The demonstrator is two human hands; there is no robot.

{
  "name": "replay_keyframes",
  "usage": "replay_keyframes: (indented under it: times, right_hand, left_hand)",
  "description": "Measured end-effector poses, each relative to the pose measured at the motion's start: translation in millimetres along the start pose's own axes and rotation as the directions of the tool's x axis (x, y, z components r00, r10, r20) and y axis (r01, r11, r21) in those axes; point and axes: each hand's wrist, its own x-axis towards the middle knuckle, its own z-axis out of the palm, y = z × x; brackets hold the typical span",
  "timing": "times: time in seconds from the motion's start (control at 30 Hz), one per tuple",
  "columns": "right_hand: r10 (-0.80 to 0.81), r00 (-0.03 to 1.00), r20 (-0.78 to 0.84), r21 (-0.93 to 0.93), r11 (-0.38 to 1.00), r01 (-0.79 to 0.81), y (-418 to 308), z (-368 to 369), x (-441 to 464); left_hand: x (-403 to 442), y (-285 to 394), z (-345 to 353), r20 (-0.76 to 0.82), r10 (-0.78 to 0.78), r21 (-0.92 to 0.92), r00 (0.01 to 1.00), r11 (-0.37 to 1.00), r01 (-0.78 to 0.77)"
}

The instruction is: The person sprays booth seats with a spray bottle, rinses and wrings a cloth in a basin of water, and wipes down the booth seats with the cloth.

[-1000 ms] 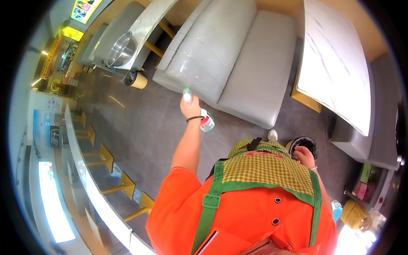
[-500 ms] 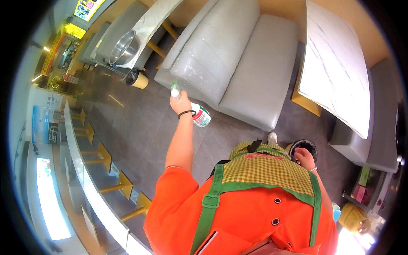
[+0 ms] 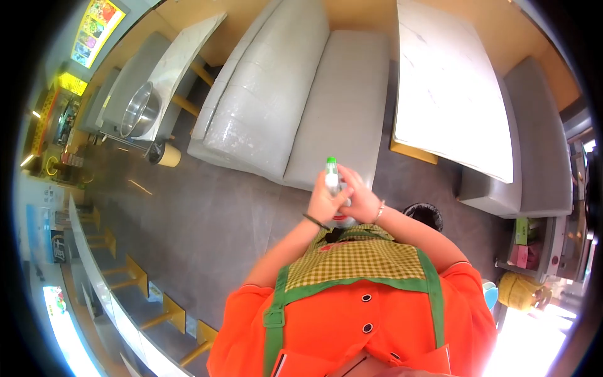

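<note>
In front of my apron (image 3: 355, 264), both hands meet around a spray bottle (image 3: 331, 178) with a green-tipped clear and white head. My left hand (image 3: 324, 202) is wrapped round the neck of the bottle, on its left side. From the right, my right hand (image 3: 360, 198) presses against the same bottle, its fingers up beside the head. The hands and the apron hide most of the bottle's body; a bit of red label shows below them.
A grey bench (image 3: 342, 100) lies ahead, a marble-patterned table (image 3: 449, 88) to its right. On another table at the left sits a metal bowl (image 3: 141, 110), near a bin (image 3: 164, 154). A black-lined bin (image 3: 424, 216) stands right of my hands. Stools (image 3: 135, 276) line the left.
My left hand has brought the bottle from the left to in front of my body. My right hand has come up from beside the bin and taken hold of it. The view has shifted right.
</note>
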Motion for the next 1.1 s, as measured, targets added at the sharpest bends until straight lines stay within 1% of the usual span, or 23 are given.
replay_keyframes:
  times: [0.03,0.07,0.1,0.13,0.17,0.2,0.23,0.27,0.3,0.33,0.4,0.5,0.57,0.6,0.67,0.7,0.73,0.77,0.8,0.93,1.0,1.07,1.1]
  right_hand:
    - [-0.141,0.985,-0.101,-0.109,0.986,0.13,2,6,11]
    - [-0.146,0.984,-0.103,-0.118,0.984,0.133,10,2,14]
    - [0.001,0.995,-0.1,-0.088,0.996,-0.01,19,-3,15]
    - [0.146,0.985,-0.091,-0.059,0.987,-0.152,27,-8,19]
    - [0.133,0.973,-0.187,-0.058,0.988,-0.146,35,-14,27]
    - [0.125,0.974,-0.188,-0.066,0.988,-0.139,47,-24,38]
    - [0.183,0.954,-0.239,0.02,0.983,-0.183,60,-38,49]
    - [0.244,0.928,-0.282,0.111,0.969,-0.221,74,-53,62]
    - [0.328,0.906,-0.268,0.266,0.929,-0.258,85,-71,82]
    - [0.394,0.893,-0.219,0.456,0.85,-0.263,75,-95,103]
    - [0.447,0.86,-0.246,0.532,0.804,-0.266,92,-135,147]
    - [0.467,0.861,-0.204,0.57,0.771,-0.283,139,-193,222]
    - [0.559,0.797,-0.229,0.529,0.758,-0.38,176,-227,285]
    - [0.555,0.802,-0.22,0.53,0.759,-0.379,194,-243,317]
    - [0.588,0.755,-0.292,0.561,0.744,-0.363,229,-273,373]
    - [0.585,0.756,-0.294,0.584,0.736,-0.342,250,-287,402]
    - [0.556,0.774,-0.302,0.595,0.745,-0.303,270,-301,428]
    - [0.589,0.746,-0.311,0.613,0.724,-0.316,290,-312,450]
    - [0.616,0.719,-0.322,0.629,0.707,-0.323,304,-325,474]
    - [0.64,0.704,-0.307,0.644,0.685,-0.341,353,-358,545]
    - [0.599,0.715,-0.36,0.641,0.716,-0.277,368,-362,566]
    - [0.595,0.71,-0.377,0.611,0.736,-0.291,377,-371,576]
    - [0.506,0.727,-0.464,0.603,0.782,-0.159,372,-375,574]
  left_hand:
    - [1,-1,2,0.001,0.007,-0.005,1.0,1.0,-0.007]
    - [4,-4,2,0.145,-0.024,-0.031,0.989,0.999,0.029]
    - [7,-6,2,0.288,-0.05,-0.05,0.956,0.997,0.067]
    - [9,-1,2,0.286,-0.038,-0.056,0.957,0.997,0.056]
    - [9,5,1,0.266,0.015,0.097,0.964,0.994,-0.043]
    - [13,9,-1,0.25,0.07,0.25,0.966,0.959,-0.135]
    - [19,9,-5,0.238,0.132,0.22,0.962,0.958,-0.186]
    - [23,6,-9,0.232,0.135,0.219,0.963,0.958,-0.187]
    - [28,0,-14,0.185,-0.023,0.128,0.982,0.992,-0.001]
    - [34,-7,-19,0.157,-0.184,0.029,0.97,0.983,0.182]
    - [44,-39,-28,0.097,-0.3,-0.091,0.949,0.947,0.309]
    - [60,-70,-30,-0.009,-0.379,-0.078,0.925,0.923,0.377]
    - [74,-88,-25,-0.105,-0.432,-0.11,0.896,0.9,0.422]
    - [83,-88,-21,-0.157,-0.474,-0.116,0.867,0.88,0.46]
    - [98,-91,-8,-0.274,-0.519,-0.134,0.809,0.854,0.503]
    - [113,-89,-2,-0.284,-0.521,-0.134,0.805,0.853,0.505]
    - [124,-84,4,-0.248,-0.569,-0.121,0.784,0.822,0.557]
    - [131,-80,11,-0.209,-0.619,-0.105,0.757,0.784,0.612]
    - [141,-80,17,-0.215,-0.625,-0.107,0.75,0.779,0.618]
    - [175,-64,37,-0.291,-0.673,-0.166,0.68,0.735,0.657]
    - [181,-60,39,-0.28,-0.708,-0.172,0.649,0.702,0.691]
    - [188,-63,39,-0.288,-0.723,-0.16,0.628,0.683,0.713]
    - [189,-64,40,-0.292,-0.734,-0.149,0.614,0.669,0.729]
